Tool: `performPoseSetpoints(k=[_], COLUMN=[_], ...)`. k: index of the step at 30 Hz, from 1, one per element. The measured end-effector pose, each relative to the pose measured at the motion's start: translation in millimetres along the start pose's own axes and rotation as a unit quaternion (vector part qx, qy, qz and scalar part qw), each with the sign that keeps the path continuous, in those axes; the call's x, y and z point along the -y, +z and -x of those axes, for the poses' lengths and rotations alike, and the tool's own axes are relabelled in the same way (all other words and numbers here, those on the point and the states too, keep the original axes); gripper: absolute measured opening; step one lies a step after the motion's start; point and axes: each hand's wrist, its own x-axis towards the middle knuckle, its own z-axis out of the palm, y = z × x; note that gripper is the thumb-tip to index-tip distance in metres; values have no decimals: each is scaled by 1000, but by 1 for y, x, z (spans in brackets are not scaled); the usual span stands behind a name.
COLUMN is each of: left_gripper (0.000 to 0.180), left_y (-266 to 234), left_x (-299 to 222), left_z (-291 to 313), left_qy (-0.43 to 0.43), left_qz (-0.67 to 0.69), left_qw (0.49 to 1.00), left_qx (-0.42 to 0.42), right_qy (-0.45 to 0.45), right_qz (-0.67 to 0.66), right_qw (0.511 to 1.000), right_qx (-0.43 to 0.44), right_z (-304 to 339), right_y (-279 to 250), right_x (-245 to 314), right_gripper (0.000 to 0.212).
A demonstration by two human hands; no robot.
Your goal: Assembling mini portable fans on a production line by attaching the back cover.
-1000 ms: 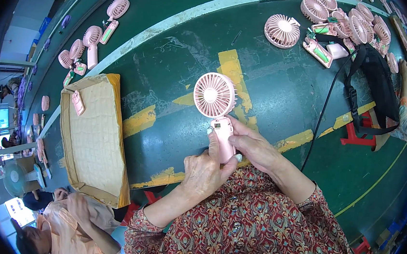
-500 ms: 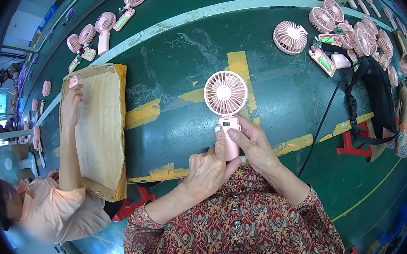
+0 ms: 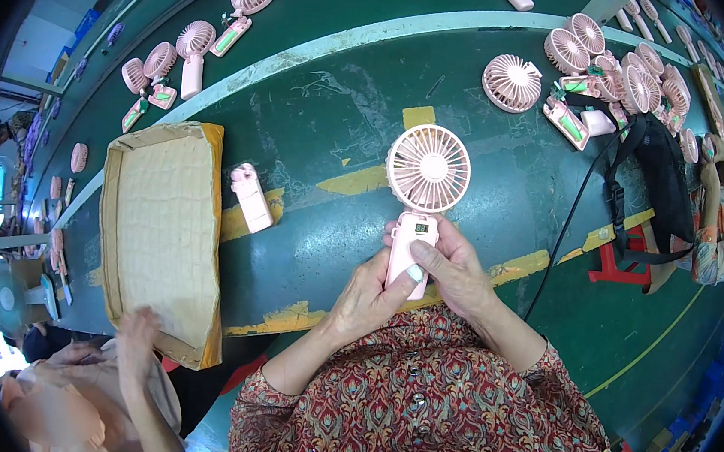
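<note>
A pink handheld fan [image 3: 429,168] stands upright in front of me, its round grille facing me and a small dark display lit on the handle. Both hands hold it by the handle. My left hand [image 3: 366,302] wraps the lower left side, thumb across the front near the bottom. From the right, my right hand [image 3: 459,273] grips it with the thumb pressed on the front below the display; its fingers go behind the handle and are partly hidden. A separate pink handle piece [image 3: 252,199] lies on the green table [image 3: 325,249] to the left.
Left stands a shallow cardboard tray [image 3: 163,234] with a co-worker's blurred hand [image 3: 139,327] at its near end. Several fans and opened handles pile up at the far right, beside a black bag [image 3: 663,179] and a dark cable [image 3: 571,218]. A belt [image 3: 311,15] carrying fan parts runs beyond.
My left index finger has come off the front by the display; the left thumb now lies there lower down. The co-worker's hand has come nearer, and a pink handle piece now lies beside the tray.
</note>
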Motion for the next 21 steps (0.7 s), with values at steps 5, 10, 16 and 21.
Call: performPoseSetpoints(k=[5, 10, 16, 21], left_gripper=[28, 26, 26, 20], left_y=[1, 2, -3, -17], left_x=[-9, -2, 0, -21], left_z=[0, -4, -15, -28], left_qy=[3, 18, -51, -74], left_qz=[-68, -81, -26, 95], left_qw=[998, 996, 998, 993], left_qx=[-8, -19, 16, 9], right_qy=[2, -19, -8, -17], right_qz=[-28, -48, -48, -7], right_qw=[1000, 998, 998, 1000], right_qx=[-10, -23, -34, -15], right_z=[1, -3, -11, -35], right_y=[2, 0, -3, -5], right_x=[-1, -4, 1, 8], right_gripper=[42, 40, 42, 42])
